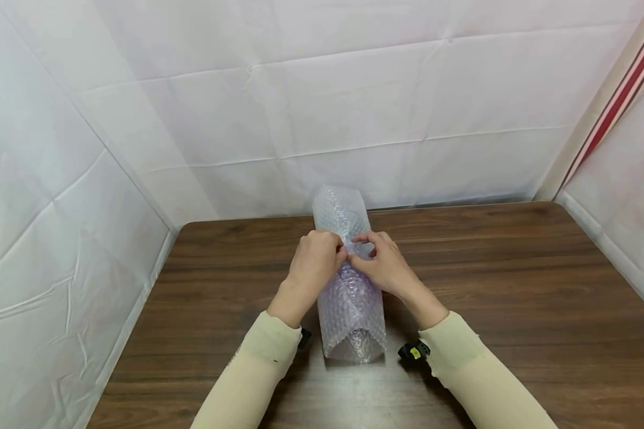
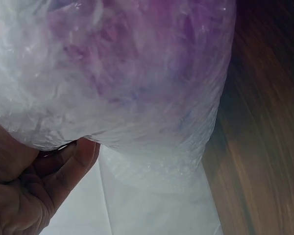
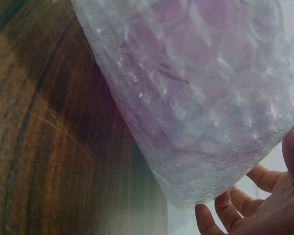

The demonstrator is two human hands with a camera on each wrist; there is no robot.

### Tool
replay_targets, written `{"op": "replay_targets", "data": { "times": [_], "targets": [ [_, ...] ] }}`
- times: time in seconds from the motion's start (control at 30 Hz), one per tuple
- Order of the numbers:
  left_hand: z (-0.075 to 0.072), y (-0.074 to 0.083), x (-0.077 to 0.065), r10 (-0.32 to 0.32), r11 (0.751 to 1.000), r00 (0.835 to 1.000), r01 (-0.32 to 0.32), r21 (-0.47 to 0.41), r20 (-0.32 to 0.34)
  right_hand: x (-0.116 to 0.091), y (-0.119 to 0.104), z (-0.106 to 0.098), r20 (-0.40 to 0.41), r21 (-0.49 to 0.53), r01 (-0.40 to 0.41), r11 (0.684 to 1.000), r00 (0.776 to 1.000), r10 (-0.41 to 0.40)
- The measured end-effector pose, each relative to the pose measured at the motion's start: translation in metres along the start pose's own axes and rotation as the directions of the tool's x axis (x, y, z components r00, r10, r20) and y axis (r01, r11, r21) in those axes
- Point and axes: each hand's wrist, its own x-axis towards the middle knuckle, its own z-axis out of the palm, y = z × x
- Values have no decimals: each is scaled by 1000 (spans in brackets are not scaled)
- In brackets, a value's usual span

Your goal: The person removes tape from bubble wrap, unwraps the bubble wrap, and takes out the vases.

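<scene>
A long roll of clear bubble wrap (image 1: 352,307) lies lengthwise on the table, its near end gaping in folds. Something purple shows blurred through the layers in both wrist views; its kind is hidden. My left hand (image 1: 315,257) is at the middle of the roll, fingers curled, pinching the wrap along its top. Facing it from the right is my right hand (image 1: 383,262), thumb and forefinger spread apart, their tips touching the wrap beside the left fingertips. In the right wrist view the other fingers (image 3: 228,208) are loosely bent at the wrap's edge.
The brown wooden table (image 1: 488,268) carries the roll, whose far end reaches past the back edge toward a white sheet wall (image 1: 349,101). White sheeting (image 1: 59,238) also closes the left side. A red-striped strip (image 1: 612,119) runs down the back right corner.
</scene>
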Motion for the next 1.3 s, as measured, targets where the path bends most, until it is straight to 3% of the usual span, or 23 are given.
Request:
{"op": "replay_targets", "data": {
  "times": [0.33, 0.5, 0.73, 1.3],
  "targets": [
    [0, -2, -2, -39, 995, 999, 36, -96, -27, -2, -2, -2, -14, 0, 42, 999, 999, -42],
    [1, -5, -3, -59, 985, 997, 49, -166, -56, -5, -5, -2, -32, -44, 107, 993, 994, -109],
    [1, -9, -8, -92, 952, 993, 65, -299, -79, -9, -9, -2, -47, -103, 189, 977, 980, -194],
    [-5, -21, -15, -176, 891, 984, 144, -430, -35, -10, -10, 2, 14, -190, 251, 949, 967, -253]
  ]
}}
